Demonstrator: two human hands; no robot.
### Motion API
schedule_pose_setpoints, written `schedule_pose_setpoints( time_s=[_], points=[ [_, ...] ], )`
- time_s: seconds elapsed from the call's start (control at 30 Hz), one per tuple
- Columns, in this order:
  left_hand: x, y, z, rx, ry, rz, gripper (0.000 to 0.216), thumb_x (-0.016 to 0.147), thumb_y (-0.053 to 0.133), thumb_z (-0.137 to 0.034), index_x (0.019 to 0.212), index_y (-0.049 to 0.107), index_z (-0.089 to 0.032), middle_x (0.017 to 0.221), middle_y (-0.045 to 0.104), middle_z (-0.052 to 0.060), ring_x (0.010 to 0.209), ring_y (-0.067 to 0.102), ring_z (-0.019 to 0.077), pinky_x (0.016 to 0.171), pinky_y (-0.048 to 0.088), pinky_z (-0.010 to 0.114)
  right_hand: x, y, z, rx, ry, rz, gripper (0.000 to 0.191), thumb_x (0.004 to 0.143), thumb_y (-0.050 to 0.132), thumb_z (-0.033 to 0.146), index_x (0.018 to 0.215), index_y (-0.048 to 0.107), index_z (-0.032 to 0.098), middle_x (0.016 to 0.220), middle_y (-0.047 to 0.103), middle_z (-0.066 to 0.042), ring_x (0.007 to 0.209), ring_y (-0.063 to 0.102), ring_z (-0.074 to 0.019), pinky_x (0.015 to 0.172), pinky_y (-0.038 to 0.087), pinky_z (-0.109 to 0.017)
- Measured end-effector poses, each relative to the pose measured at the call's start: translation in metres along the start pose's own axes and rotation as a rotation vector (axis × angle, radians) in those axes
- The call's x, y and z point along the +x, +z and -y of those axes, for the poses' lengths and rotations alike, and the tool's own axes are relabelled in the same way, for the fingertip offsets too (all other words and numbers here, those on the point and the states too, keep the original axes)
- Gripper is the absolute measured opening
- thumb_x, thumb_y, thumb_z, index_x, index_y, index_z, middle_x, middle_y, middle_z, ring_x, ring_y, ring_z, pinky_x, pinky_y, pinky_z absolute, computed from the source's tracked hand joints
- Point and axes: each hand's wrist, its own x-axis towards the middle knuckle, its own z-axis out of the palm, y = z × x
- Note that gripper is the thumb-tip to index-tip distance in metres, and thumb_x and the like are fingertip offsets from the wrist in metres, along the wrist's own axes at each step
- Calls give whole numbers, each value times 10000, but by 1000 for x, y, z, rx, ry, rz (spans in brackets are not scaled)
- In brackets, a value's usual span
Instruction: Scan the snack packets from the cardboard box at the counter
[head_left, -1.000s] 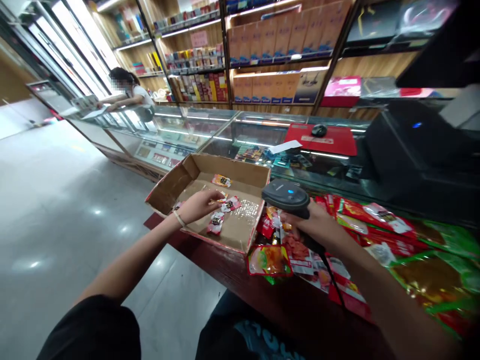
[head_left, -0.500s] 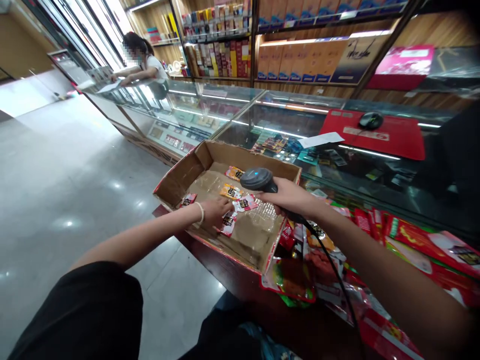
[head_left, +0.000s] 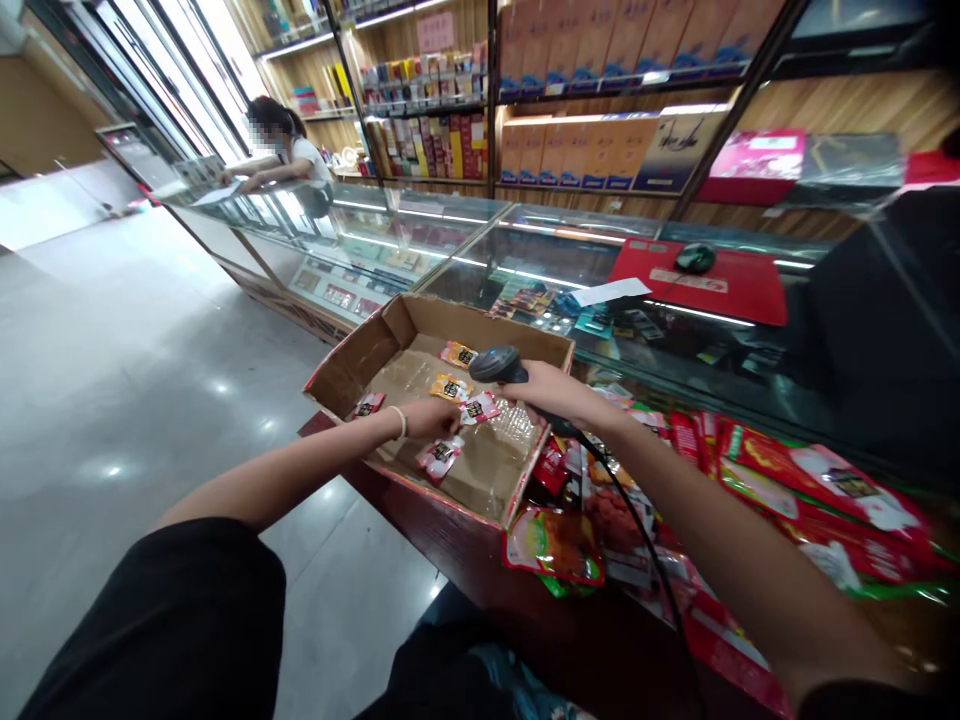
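My right hand point(head_left: 551, 390) grips a dark grey barcode scanner point(head_left: 495, 364) by its handle, its head over the right part of an open cardboard box point(head_left: 487, 490). A black cable trails from the scanner toward me. My left hand point(head_left: 433, 418), with a pale band at the wrist, reaches inside the box with fingers curled down. Its fingertips are at the left edge of a pink-and-white snack packet point(head_left: 478, 408); whether they pinch anything is hidden. Another pink packet point(head_left: 440, 457) lies just below, orange packets point(head_left: 450, 388) lie above, and one more pink packet point(head_left: 368, 405) is at the left.
Red and green snack bags point(head_left: 555, 545) are heaped right of the box on the dark wooden surface point(head_left: 420, 520). Behind runs a glass display counter point(head_left: 480, 235) with a red mat point(head_left: 697, 285), a mouse point(head_left: 695, 258) and a paper slip point(head_left: 611, 291). A person point(head_left: 304, 165) leans there, far left.
My view has shifted slightly, so box and counter sit further left. My left fingers have come off the lower pink packet, which now lies fully visible. The scanner stays in my right hand.
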Motion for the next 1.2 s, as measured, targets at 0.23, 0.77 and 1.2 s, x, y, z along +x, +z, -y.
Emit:
schedule_pose_setpoints(
  time_s=[0.23, 0.77, 1.2],
  points=[
    [-5, 8, -4, -69, -49, 81, 256, 627, 556, -65, 828, 655, -190, 701, 669, -7, 614, 555, 126, 597, 387, 209, -1, 3, -2, 59, -18, -12, 233, 757, 686, 385, 756, 582, 176, 597, 627, -12, 378, 515, -108, 347, 385, -219],
    [-34, -53, -40, -158, -178, -748, 155, 793, 443, -139, 780, 592, -180, 747, 607, 20, 728, 565, 148, 734, 463, 243, -13, 7, 5, 82, -55, -135, 282, 733, 727, 397, 735, 572, 161, 565, 627, 0, 329, 434, -62, 329, 356, -189],
    [-11, -57, -85, -1081, 192, -994, 124, 799, 569, -278, 819, 483, -191, 775, 512, -31, 637, 546, 90, 610, 553, 257, -82, -10, 10, 185, -134, -219, 242, 800, 661, 408, 742, 566, 193, 393, 535, 30, 315, 478, -119, 323, 376, -211]
  ],
)
